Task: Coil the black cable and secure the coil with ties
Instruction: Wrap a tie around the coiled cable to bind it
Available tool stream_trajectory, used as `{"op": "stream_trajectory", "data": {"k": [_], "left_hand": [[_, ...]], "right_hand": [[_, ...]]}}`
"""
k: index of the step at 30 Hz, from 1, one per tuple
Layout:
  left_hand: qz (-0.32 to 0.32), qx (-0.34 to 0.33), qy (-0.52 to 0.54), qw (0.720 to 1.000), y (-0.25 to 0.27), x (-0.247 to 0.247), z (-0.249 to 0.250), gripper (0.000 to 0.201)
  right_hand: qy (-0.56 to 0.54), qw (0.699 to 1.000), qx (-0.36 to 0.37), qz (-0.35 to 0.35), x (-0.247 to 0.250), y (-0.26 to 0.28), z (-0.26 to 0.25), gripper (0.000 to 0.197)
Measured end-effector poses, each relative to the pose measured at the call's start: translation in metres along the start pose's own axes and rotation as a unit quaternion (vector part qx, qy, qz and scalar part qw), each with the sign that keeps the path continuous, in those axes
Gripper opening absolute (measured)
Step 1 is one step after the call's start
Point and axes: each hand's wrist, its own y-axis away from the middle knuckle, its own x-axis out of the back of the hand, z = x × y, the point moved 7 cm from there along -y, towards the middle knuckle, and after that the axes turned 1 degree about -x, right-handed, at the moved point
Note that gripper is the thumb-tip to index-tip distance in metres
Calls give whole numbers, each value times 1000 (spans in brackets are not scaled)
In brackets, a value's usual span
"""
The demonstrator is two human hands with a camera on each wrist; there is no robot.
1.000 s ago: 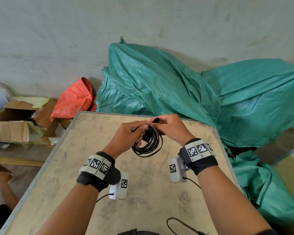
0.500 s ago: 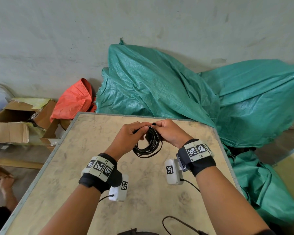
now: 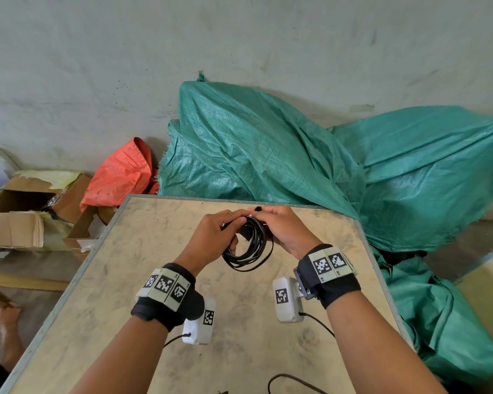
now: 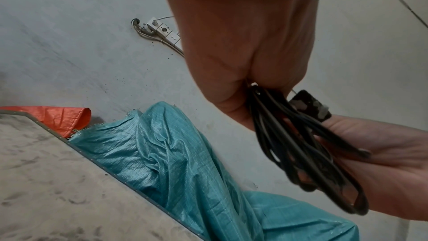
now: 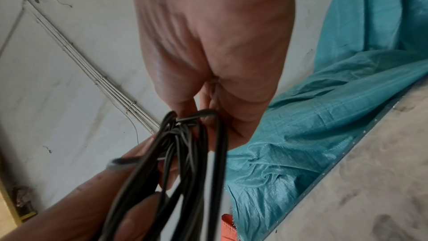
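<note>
A black cable coil point(image 3: 251, 247) of several loops hangs above the far middle of the wooden table point(image 3: 143, 280). My left hand point(image 3: 214, 237) grips the coil's top left side, and the loops point(image 4: 298, 146) show below its curled fingers in the left wrist view. My right hand point(image 3: 282, 231) pinches the coil's top right part, where a thin light tie point(image 5: 216, 92) runs between its fingers above the bunched loops point(image 5: 185, 153). A black plug end point(image 4: 309, 106) sticks out beside the hands. How the tie goes round the coil is hidden.
Green woven sacks point(image 3: 268, 149) lie behind and to the right of the table, with an orange sack point(image 3: 120, 174) and torn cardboard boxes point(image 3: 20, 211) to the left. Another person's hand point(image 3: 6, 317) is low at the left. A black cord point(image 3: 291, 383) lies at the table's near edge.
Both hands with the coil have stayed at the same spot; the right hand's fingers have shifted slightly over the coil's top. The hand at the lower left has moved.
</note>
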Motion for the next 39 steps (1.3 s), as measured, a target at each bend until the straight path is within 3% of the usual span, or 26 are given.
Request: {"op": "stream_trajectory", "data": {"k": [4,8,17,19,23,25,34,39], "left_hand": [[19,40,1,999,-3,5,-8,23],[19,75,-3,997,-6,8,-15,23],[3,104,-16,994,-5,9,-15,24],[4,108,-11,994,-5,9,-17,24],[4,105,-8,994,-5,9,-17,26],[-2,99,-18,995,-5,8,-16,27],[-26,84,-30,996,0,6,-11,30],[0,77,-44,996,-3,9,-10,30]], "right_hand": [[41,995,49,-75,-9,10,-11,17],[129,976,107,-138,-18,19,-13,32],[253,953,115,-119,-19,12,1,86],[261,951,123,-111,-20,12,1,79],[231,956,170,-61,-20,16,-8,31],[220,957,184,-41,-19,17,-10,21],[200,958,207,6,-14,14,-10,24],[259,926,267,65,-15,15,-17,21]]}}
